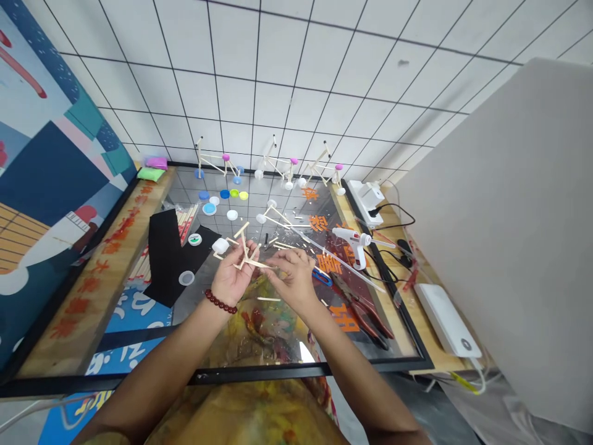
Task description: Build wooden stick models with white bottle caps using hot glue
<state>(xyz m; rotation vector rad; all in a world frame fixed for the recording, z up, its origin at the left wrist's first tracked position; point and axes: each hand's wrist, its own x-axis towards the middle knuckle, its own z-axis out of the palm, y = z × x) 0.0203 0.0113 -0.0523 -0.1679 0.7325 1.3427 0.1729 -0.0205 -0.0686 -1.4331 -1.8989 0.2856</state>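
Note:
My left hand (229, 278), with a bead bracelet on the wrist, is closed around a small wooden stick frame (244, 240) of pale glued sticks. A white bottle cap (220, 246) shows beside its fingers; whether it joins the frame I cannot tell. My right hand (296, 279) pinches the frame's right end between thumb and fingers. Just beyond lies a similar stick piece (277, 215) with white caps. Along the back stand several small stick bicycles (217, 165) with caps for wheels. Loose caps (209, 209) lie behind my left hand.
On the right are a white glue gun (356, 244), red-handled pliers (365, 315), a power strip (368, 196) and a white power bank (447, 318). Black sheets (164, 259) and bundled sticks (186, 221) lie left. A tiled wall (287, 74) rises behind the glass-topped table.

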